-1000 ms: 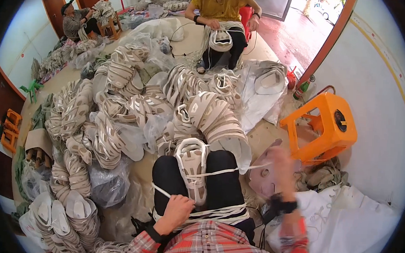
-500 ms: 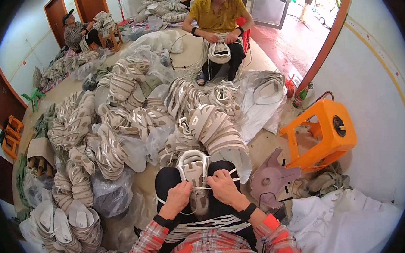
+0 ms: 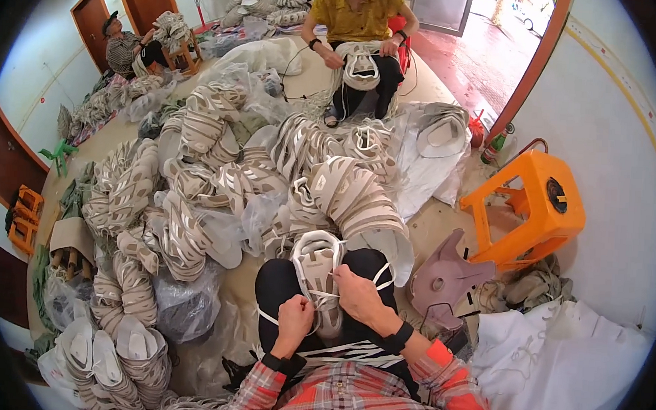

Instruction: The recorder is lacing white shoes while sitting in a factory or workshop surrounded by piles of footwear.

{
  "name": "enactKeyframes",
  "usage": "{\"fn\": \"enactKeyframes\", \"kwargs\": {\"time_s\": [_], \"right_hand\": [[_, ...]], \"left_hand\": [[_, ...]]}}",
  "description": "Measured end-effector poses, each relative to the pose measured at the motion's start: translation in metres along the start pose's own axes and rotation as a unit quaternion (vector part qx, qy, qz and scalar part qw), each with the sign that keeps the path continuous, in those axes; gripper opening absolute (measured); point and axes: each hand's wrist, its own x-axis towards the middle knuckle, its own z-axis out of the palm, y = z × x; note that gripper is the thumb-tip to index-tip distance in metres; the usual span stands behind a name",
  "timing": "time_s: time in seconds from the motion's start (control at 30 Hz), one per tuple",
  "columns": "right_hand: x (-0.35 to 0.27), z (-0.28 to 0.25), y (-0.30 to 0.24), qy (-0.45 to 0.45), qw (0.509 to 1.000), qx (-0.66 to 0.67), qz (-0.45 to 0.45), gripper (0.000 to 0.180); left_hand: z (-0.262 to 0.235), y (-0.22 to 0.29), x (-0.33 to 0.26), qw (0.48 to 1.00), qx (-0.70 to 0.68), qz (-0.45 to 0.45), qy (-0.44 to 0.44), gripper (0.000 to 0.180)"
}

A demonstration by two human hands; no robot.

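The left hand (image 3: 294, 325) and right hand (image 3: 364, 296), apart, each pinch white lace (image 3: 266, 316) at the beige sneaker upper (image 3: 315, 263) between the person's knees. Stacked uppers (image 3: 355, 195) crowd just beyond; rightward, a mauve plastic piece (image 3: 447, 284) lies near an orange stool (image 3: 563, 193). Farther off sits a co-worker (image 3: 354, 15).

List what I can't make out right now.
Head view: palm sides of the left grip and right grip, hidden by the hands' backs.
Head view: lace holes on the shoe upper, too small.
Head view: top of the yellow-shirted co-worker, cut off by the upper edge.
Head view: contents of the plastic bag, behind crinkled film.
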Motion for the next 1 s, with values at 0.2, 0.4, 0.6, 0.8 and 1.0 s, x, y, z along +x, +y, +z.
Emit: {"fn": "enactKeyframes", "kwargs": {"time_s": [0.2, 0.4, 0.6, 0.8, 1.0], "right_hand": [[0.004, 0.014, 0.002, 0.061, 0.997, 0.025, 0.042, 0.014], [-0.034, -0.052, 0.007, 0.293, 0.923, 0.222, 0.114, 0.015], [-0.054, -0.030, 0.039, -0.122, 0.987, 0.089, 0.062, 0.008], [-0.008, 0.009, 0.031, 0.088, 0.977, -0.176, -0.081, 0.010], [0.011, 0.002, 0.021, 0.068, 0.951, -0.281, -0.110, 0.011]], "left_hand": [[0.001, -0.004, -0.024, 0.240, -0.903, -0.312, -0.173, 0.013], [-0.003, -0.007, -0.019, 0.247, -0.825, -0.486, -0.146, 0.013], [-0.009, 0.008, 0.009, 0.934, -0.339, -0.078, -0.082, 0.018], [0.001, 0.031, 0.024, 0.976, -0.140, -0.003, -0.168, 0.022], [0.003, 0.040, 0.038, 0.959, -0.217, -0.041, -0.179, 0.029]]}}
